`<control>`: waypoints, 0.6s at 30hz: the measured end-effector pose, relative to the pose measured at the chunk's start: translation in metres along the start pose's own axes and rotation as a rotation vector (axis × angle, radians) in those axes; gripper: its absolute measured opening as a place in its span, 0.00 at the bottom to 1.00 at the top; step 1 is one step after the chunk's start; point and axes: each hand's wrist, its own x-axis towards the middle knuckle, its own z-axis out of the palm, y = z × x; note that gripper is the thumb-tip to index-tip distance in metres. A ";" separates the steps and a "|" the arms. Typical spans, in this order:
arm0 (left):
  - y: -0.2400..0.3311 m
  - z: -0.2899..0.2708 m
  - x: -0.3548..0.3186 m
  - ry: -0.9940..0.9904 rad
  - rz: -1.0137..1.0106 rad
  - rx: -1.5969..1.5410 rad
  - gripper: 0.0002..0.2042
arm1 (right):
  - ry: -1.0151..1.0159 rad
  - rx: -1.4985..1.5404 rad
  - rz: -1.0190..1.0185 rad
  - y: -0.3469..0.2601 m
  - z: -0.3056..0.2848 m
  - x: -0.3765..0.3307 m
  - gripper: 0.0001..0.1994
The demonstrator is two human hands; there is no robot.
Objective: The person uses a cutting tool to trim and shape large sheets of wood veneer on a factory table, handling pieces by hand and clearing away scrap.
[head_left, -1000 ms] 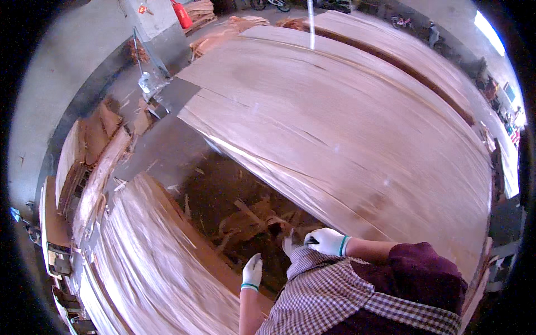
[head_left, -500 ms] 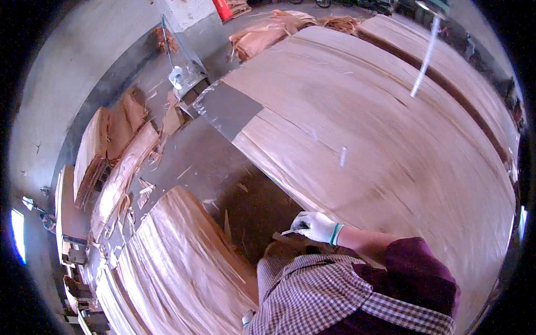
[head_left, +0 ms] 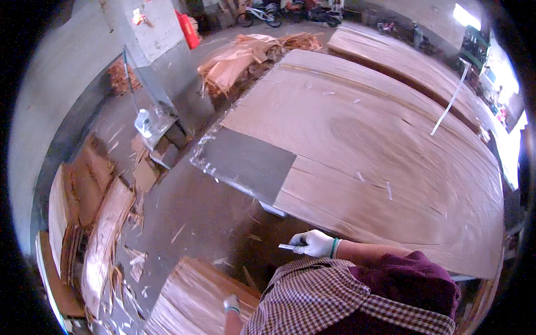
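Note:
My right hand (head_left: 314,244), in a white glove with a green cuff, is closed on a short, flat, pale blade-like strip (head_left: 287,247) near the edge of the large table. Beside it, a broad sheet of light brown wood veneer (head_left: 357,167) covers most of the tabletop. My left hand (head_left: 231,304), gloved the same way, is over a stack of veneer sheets (head_left: 184,296) at the lower left. Its fingers are too small and blurred to make out. Short white strips, one of them a piece of tape (head_left: 389,191), lie on the veneer.
A bare grey corner (head_left: 251,162) of the table shows at its left. More veneer stacks (head_left: 106,240) stand by the left wall, with scraps on the floor (head_left: 195,195). A hand truck (head_left: 148,123) stands near a pillar (head_left: 159,33). A long white strip (head_left: 450,100) stands out at the right.
The view has swung, bringing more of the room's far side into sight. My left hand has come further into view over the veneer stack. My right hand still holds the pale strip.

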 end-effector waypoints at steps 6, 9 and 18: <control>0.138 -0.139 0.194 0.034 0.394 -0.399 0.17 | 0.067 -0.049 0.008 -0.066 0.031 0.114 0.08; 0.304 -0.174 0.202 -0.305 0.261 -0.597 0.19 | 0.201 -0.074 0.147 -0.052 0.022 0.157 0.09; 0.265 -0.268 0.432 -0.247 0.527 0.211 0.16 | 0.220 0.116 0.021 -0.118 0.019 0.436 0.08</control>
